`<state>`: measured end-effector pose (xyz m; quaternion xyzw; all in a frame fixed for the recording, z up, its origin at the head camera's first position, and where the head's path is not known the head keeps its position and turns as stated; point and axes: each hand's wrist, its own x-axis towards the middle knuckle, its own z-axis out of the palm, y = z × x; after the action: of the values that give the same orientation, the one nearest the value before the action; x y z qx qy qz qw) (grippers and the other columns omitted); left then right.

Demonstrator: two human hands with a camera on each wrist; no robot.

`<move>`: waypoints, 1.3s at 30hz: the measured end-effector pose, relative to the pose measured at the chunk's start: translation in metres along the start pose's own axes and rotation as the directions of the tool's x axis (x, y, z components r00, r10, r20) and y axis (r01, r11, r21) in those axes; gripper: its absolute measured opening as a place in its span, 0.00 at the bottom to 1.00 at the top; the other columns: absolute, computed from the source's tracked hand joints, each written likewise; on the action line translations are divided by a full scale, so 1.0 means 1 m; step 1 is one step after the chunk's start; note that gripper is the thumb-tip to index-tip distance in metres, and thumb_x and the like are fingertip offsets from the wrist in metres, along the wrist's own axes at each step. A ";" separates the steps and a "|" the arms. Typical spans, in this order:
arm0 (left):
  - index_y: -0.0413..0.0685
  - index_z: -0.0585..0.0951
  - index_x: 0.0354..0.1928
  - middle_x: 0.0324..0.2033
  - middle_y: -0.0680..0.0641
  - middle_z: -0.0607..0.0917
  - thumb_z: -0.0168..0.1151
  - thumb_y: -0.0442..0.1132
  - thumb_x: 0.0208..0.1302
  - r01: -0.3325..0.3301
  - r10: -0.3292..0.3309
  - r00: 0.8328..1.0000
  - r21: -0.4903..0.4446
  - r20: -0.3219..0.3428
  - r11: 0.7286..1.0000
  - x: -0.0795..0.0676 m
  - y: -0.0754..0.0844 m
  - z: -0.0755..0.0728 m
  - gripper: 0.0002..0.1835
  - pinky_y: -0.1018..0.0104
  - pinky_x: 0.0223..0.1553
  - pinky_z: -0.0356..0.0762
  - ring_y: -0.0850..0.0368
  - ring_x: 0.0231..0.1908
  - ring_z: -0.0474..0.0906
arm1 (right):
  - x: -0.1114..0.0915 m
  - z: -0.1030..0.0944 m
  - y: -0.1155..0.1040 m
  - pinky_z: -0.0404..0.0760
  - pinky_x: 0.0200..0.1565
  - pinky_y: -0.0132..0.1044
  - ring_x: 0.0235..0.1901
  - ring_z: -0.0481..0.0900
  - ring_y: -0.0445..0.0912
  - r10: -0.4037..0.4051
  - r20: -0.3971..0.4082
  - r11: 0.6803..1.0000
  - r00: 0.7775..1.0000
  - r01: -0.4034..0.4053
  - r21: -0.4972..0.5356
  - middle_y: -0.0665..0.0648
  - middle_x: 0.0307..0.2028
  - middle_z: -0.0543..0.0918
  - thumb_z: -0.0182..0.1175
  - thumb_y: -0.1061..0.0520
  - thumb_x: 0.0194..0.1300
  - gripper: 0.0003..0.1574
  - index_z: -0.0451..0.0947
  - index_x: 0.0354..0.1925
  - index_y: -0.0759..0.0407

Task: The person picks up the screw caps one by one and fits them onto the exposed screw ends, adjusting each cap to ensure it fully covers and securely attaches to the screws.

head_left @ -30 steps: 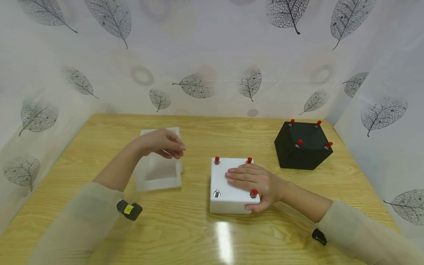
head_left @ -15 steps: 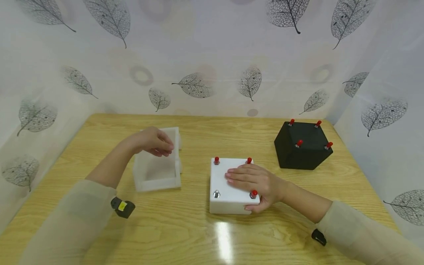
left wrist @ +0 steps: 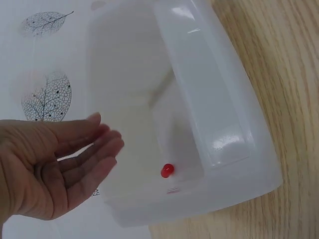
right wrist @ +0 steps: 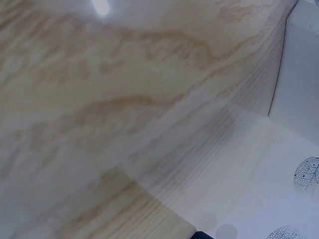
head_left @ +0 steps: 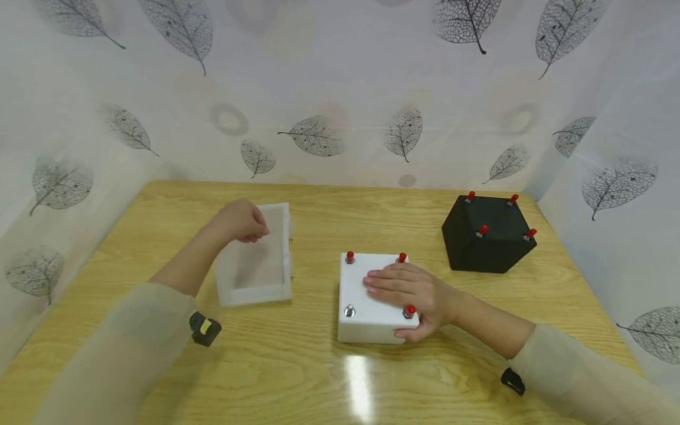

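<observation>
My left hand (head_left: 241, 221) hovers over a translucent white bin (head_left: 273, 292). In the left wrist view the left hand's fingers (left wrist: 89, 162) are loosely bent, with nothing visible between them. A small red cap (left wrist: 167, 170) shows within the bin's outline; whether it lies on the floor or is in the air, I cannot tell. My right hand (head_left: 417, 289) rests on a white box (head_left: 363, 295), straight fingers flat on top and thumb against the front side. Three red-capped metal posts (head_left: 350, 257) stand at its corners. The front-left post (head_left: 349, 311) is bare metal.
A black box (head_left: 489, 236) with several red-capped posts (head_left: 482, 231) stands at the back right of the wooden table (head_left: 297, 366). Leaf-patterned sheeting (head_left: 340, 77) encloses the back and sides. The right wrist view shows mostly blurred wood surface (right wrist: 99, 139).
My left hand has moved left, from near the bin's right rim to above its inside. The right hand and the white box have stayed in place.
</observation>
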<state>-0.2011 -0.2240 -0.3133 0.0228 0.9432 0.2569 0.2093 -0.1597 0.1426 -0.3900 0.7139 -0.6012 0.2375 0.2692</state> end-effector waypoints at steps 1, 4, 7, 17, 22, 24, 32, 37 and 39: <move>0.32 0.82 0.36 0.19 0.48 0.80 0.60 0.34 0.62 -0.002 0.003 1.000 0.052 -0.010 0.999 0.001 0.000 0.000 0.09 0.68 0.28 0.75 0.59 0.22 0.74 | 0.000 0.000 0.000 0.76 0.51 0.46 0.51 0.79 0.57 0.000 0.000 1.000 1.000 0.000 0.001 0.66 0.51 0.81 0.50 0.37 0.62 0.39 0.76 0.52 0.70; 0.34 0.83 0.33 0.18 0.48 0.80 0.61 0.36 0.62 0.019 -0.010 0.999 0.200 -0.045 0.980 0.005 0.001 0.003 0.09 0.63 0.30 0.75 0.57 0.22 0.74 | 0.000 0.000 0.000 0.76 0.51 0.46 0.51 0.79 0.57 0.000 0.000 1.000 1.000 0.000 0.000 0.66 0.51 0.81 0.50 0.37 0.62 0.39 0.76 0.52 0.70; 0.34 0.82 0.32 0.22 0.44 0.83 0.63 0.37 0.59 0.072 -0.050 0.995 0.296 -0.081 0.952 0.009 0.001 0.007 0.09 0.56 0.33 0.77 0.53 0.24 0.76 | 0.000 0.000 0.000 0.76 0.51 0.46 0.51 0.79 0.56 0.001 -0.001 1.000 1.000 -0.001 -0.001 0.66 0.51 0.81 0.50 0.38 0.62 0.39 0.76 0.52 0.70; 0.35 0.77 0.32 0.32 0.37 0.81 0.46 0.28 0.62 0.123 -0.071 0.990 0.495 -0.123 0.860 0.024 0.002 0.029 0.09 0.49 0.32 0.79 0.48 0.29 0.77 | 0.000 -0.001 0.001 0.76 0.52 0.46 0.51 0.79 0.56 -0.002 -0.003 1.000 1.000 0.002 0.000 0.66 0.50 0.81 0.50 0.38 0.62 0.38 0.76 0.52 0.70; 0.41 0.77 0.27 0.25 0.44 0.79 0.48 0.31 0.62 0.102 -0.043 0.993 0.583 -0.114 0.806 0.029 0.005 0.037 0.09 0.52 0.28 0.78 0.50 0.27 0.76 | -0.001 -0.001 0.001 0.76 0.52 0.46 0.51 0.79 0.56 -0.003 -0.007 1.000 1.000 0.003 0.003 0.66 0.50 0.81 0.50 0.38 0.62 0.38 0.77 0.51 0.70; 0.41 0.77 0.27 0.24 0.45 0.79 0.48 0.31 0.63 0.098 -0.043 0.994 0.605 -0.105 0.790 0.030 0.006 0.039 0.10 0.56 0.25 0.77 0.52 0.26 0.76 | 0.000 0.000 0.001 0.76 0.52 0.46 0.51 0.79 0.56 -0.003 -0.009 1.000 1.000 0.003 0.003 0.66 0.50 0.81 0.50 0.38 0.62 0.38 0.77 0.51 0.70; 0.38 0.78 0.34 0.29 0.42 0.81 0.49 0.31 0.65 0.088 -0.070 0.996 0.609 -0.053 0.788 0.032 0.007 0.041 0.08 0.57 0.27 0.78 0.50 0.30 0.78 | 0.000 0.000 0.001 0.76 0.52 0.45 0.51 0.79 0.56 0.005 0.000 1.000 1.000 -0.005 0.004 0.65 0.50 0.81 0.50 0.38 0.62 0.38 0.76 0.52 0.69; 0.37 0.78 0.34 0.34 0.39 0.82 0.49 0.30 0.63 0.070 -0.055 0.998 0.604 -0.043 0.794 0.034 0.003 0.044 0.08 0.52 0.35 0.80 0.47 0.36 0.79 | -0.001 -0.001 0.000 0.76 0.52 0.45 0.51 0.79 0.56 0.011 0.009 1.000 1.000 -0.011 0.004 0.65 0.50 0.81 0.50 0.38 0.62 0.38 0.76 0.52 0.69; 0.37 0.78 0.34 0.33 0.40 0.82 0.49 0.30 0.64 0.082 -0.064 0.997 0.617 -0.051 0.783 0.036 0.001 0.046 0.08 0.54 0.34 0.81 0.48 0.35 0.79 | -0.001 -0.001 -0.001 0.76 0.52 0.45 0.51 0.79 0.56 0.013 0.010 1.000 1.000 -0.013 0.004 0.64 0.50 0.81 0.50 0.38 0.62 0.38 0.76 0.52 0.69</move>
<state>-0.2155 -0.1956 -0.3623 0.0502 0.9783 -0.0738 0.1871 -0.1592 0.1441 -0.3902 0.7116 -0.6069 0.2368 0.2630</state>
